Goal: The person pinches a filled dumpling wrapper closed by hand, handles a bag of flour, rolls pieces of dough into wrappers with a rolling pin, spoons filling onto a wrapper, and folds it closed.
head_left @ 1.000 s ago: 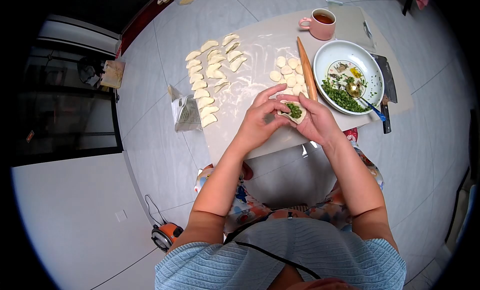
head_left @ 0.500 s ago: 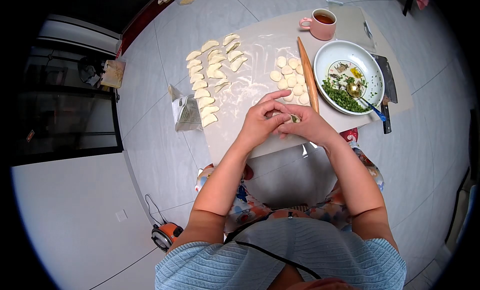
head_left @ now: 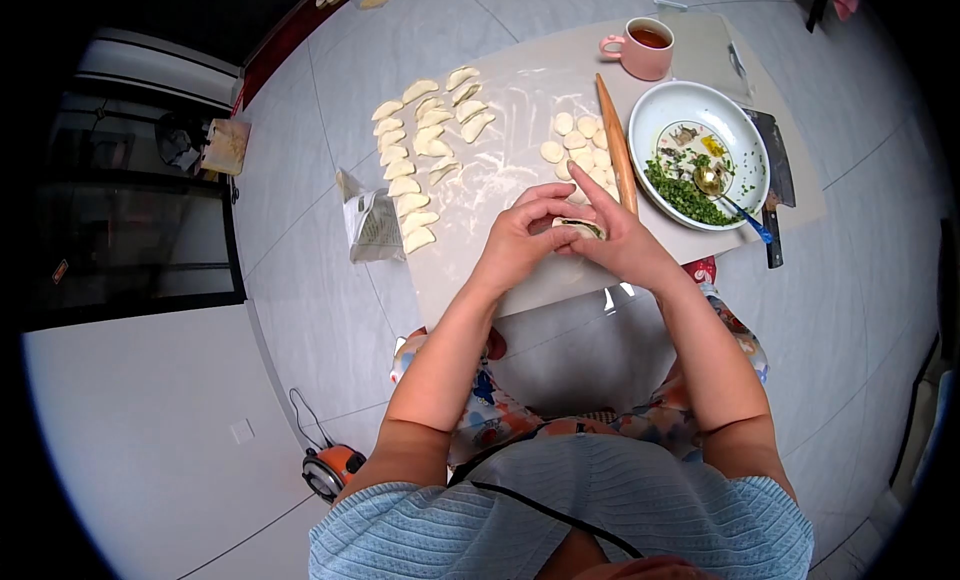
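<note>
Between both hands is a dumpling (head_left: 580, 227), its wrapper folded over green filling that shows along a narrow gap. My left hand (head_left: 520, 237) pinches its left side with thumb and fingers. On the right side, my right hand (head_left: 628, 242) grips it, the index finger pointing up and away. Small round dough pieces (head_left: 563, 125) lie just beyond the hands. A wooden rolling pin (head_left: 615, 145) rests beside them. The white bowl (head_left: 650, 110) to the right holds chopped greens (head_left: 690, 197) and a spoon (head_left: 708, 181) with a blue handle.
Rows of folded dumplings (head_left: 397, 169) lie at the table's left. A pink mug (head_left: 645, 58) of brown liquid stands at the back, near a clear lid (head_left: 705, 50). Right of the bowl is a cleaver (head_left: 772, 160). A bag (head_left: 373, 225) stands against the left edge.
The wrapper was open around its filling a second ago and is now folded over. My hands have drawn closer around it, and the right index finger has lifted since the middle frame.
</note>
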`<action>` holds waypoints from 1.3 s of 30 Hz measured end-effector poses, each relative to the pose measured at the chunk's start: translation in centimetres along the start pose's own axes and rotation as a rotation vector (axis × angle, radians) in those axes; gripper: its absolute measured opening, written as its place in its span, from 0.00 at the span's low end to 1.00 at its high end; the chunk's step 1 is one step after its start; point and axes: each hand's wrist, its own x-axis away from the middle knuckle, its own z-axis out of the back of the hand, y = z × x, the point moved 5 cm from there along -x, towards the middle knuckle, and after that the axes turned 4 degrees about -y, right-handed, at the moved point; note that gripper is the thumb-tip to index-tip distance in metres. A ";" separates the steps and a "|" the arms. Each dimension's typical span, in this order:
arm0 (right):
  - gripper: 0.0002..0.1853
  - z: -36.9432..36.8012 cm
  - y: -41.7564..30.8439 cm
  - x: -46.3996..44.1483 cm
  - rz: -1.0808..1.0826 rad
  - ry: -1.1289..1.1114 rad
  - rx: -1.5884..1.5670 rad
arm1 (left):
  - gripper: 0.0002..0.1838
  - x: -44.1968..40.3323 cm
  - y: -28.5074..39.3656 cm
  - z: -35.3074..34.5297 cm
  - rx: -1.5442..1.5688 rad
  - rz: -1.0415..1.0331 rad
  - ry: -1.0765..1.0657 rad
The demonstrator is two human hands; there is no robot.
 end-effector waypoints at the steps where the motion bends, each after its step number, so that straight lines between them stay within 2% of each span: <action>1: 0.49 -0.1 0.0 0.0 0.000 -0.001 0.000 | 0.13 0.0 -0.1 0.0 0.018 0.010 0.004; 4: 0.52 -0.4 0.1 0.1 -0.001 -0.017 -0.049 | 0.11 0.1 -0.4 0.1 0.014 0.013 0.005; 6: 0.51 -0.5 0.3 0.0 0.059 -0.019 0.135 | 0.11 0.1 -0.7 0.2 -0.007 0.006 0.001; 9: 0.52 -0.7 0.9 -0.1 0.026 -0.077 -0.016 | 0.09 0.0 -0.6 0.1 -0.129 -0.079 0.010; 12: 0.51 -0.8 0.4 0.0 0.062 -0.031 0.056 | 0.07 0.0 -0.6 0.1 -0.162 -0.052 0.038; 14: 0.51 -0.6 0.9 -0.2 0.060 -0.033 0.012 | 0.04 0.0 0.4 -0.1 -0.454 -0.291 0.084; 16: 0.50 -0.6 0.4 -0.2 0.059 -0.036 -0.033 | 0.04 0.0 0.5 0.0 -0.482 -0.319 0.123; 18: 0.46 -0.5 0.6 0.1 -0.134 -0.003 -0.229 | 0.05 0.1 0.7 0.1 -0.511 -0.348 0.160; 26: 0.36 -0.1 2.0 -0.1 -0.141 -0.007 -0.165 | 0.14 -0.1 1.1 -0.5 -0.540 -0.321 0.049; 30: 0.35 -0.1 2.4 -0.1 -0.154 -0.033 -0.102 | 0.10 -0.1 0.9 -0.6 -0.553 -0.332 0.063; 34: 0.31 -0.4 2.2 -0.2 -0.140 -0.045 -0.086 | 0.05 0.0 1.5 -0.7 -0.741 -0.419 0.097; 36: 0.23 -0.5 2.5 0.0 -0.331 -0.087 0.056 | 0.04 0.2 1.7 -0.8 -0.817 -0.457 0.111; 37: 0.23 -0.6 2.2 0.0 -0.330 -0.087 0.056 | 0.07 0.3 1.7 -0.9 -0.834 -0.486 0.100; 39: 0.16 -0.5 1.8 0.2 -0.338 -0.035 0.049 | 0.10 0.4 1.7 -1.3 -0.851 -0.516 0.088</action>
